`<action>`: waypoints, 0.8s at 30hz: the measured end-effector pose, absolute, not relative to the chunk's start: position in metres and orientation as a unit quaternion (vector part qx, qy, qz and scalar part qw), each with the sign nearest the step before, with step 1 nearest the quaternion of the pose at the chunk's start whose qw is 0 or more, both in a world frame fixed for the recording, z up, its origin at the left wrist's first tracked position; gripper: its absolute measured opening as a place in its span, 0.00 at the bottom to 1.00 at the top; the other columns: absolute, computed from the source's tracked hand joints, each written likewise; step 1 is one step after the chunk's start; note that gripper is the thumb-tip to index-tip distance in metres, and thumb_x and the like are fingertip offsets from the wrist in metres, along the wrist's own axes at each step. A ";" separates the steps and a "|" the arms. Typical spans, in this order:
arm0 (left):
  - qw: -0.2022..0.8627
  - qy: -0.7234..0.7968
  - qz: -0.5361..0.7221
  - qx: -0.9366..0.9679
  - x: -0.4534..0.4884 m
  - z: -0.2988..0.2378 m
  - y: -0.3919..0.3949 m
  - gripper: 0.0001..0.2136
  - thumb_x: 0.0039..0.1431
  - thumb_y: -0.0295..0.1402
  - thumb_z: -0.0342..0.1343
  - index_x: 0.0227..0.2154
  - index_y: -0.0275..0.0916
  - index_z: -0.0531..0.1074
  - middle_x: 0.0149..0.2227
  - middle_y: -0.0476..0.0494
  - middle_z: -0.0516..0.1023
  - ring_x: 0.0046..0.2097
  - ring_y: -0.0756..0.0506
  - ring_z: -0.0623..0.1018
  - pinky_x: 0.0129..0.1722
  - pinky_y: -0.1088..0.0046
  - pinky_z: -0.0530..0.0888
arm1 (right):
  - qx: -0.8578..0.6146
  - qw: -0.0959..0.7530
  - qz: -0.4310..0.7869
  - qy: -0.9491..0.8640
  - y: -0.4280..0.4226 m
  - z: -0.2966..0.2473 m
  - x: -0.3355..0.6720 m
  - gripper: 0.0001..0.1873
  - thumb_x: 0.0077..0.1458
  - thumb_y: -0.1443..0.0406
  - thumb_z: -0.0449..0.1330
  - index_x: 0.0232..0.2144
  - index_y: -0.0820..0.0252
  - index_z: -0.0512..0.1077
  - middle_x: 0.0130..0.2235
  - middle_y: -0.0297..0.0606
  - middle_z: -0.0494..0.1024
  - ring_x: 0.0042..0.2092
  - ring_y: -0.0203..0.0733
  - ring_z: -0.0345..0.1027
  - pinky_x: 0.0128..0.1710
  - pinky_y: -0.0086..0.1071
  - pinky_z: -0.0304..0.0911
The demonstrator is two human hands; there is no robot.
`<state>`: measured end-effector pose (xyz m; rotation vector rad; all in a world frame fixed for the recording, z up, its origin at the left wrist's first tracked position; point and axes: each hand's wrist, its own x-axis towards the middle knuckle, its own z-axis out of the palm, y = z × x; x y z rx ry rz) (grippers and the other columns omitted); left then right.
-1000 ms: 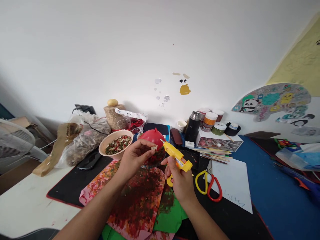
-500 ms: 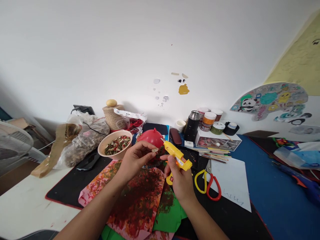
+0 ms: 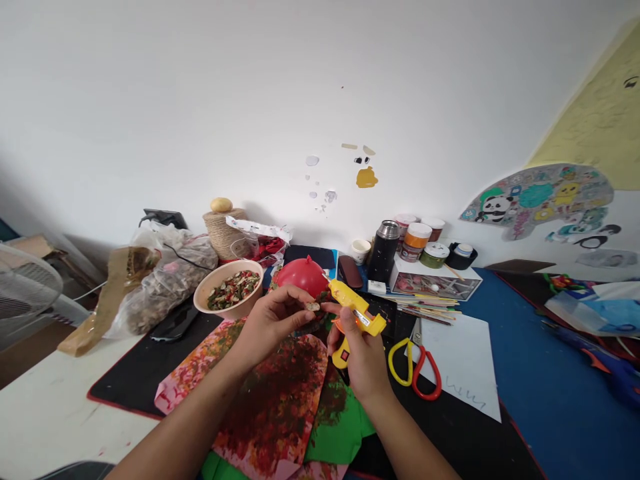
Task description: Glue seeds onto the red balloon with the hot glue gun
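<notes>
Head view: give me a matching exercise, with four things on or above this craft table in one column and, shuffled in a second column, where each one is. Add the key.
Things:
1. glue gun
2. small pale piece
3. bowl
4. scissors

Places:
A. pinched by the fingertips of the left hand
B. lying on the black mat, to the right of the right hand
C. gripped in the right hand
D. standing to the left of the red balloon

Pairs: 1-C, 2-A, 3-D, 4-B.

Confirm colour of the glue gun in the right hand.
Yellow glue gun, clearest in head view.
</notes>
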<state>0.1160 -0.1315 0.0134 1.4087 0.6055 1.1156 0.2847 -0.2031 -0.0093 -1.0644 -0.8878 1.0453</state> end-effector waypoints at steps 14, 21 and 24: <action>0.585 0.258 0.460 0.616 0.118 0.014 -0.134 0.14 0.56 0.41 0.77 0.37 0.40 0.83 0.39 0.43 0.87 0.41 0.44 0.85 0.44 0.67 0.83 | -0.420 0.662 0.503 -0.364 -0.204 -0.010 0.281 0.40 0.54 0.31 0.69 0.41 0.64 0.84 0.21 0.29 0.71 0.21 0.34 0.65 0.21 0.26 0.59; 0.569 0.271 0.465 0.622 0.117 0.013 -0.134 0.14 0.56 0.42 0.77 0.38 0.39 0.84 0.40 0.43 0.87 0.42 0.44 0.85 0.44 0.69 0.83 | -0.419 0.665 0.497 -0.368 -0.205 -0.009 0.280 0.41 0.54 0.31 0.68 0.40 0.64 0.85 0.21 0.30 0.71 0.21 0.34 0.64 0.21 0.26 0.60; 0.565 0.273 0.469 0.621 0.117 0.013 -0.134 0.14 0.57 0.42 0.77 0.39 0.40 0.85 0.39 0.43 0.87 0.41 0.44 0.85 0.42 0.70 0.83 | -0.416 0.664 0.500 -0.370 -0.205 -0.009 0.280 0.41 0.54 0.31 0.68 0.40 0.63 0.85 0.20 0.30 0.71 0.21 0.34 0.65 0.21 0.26 0.59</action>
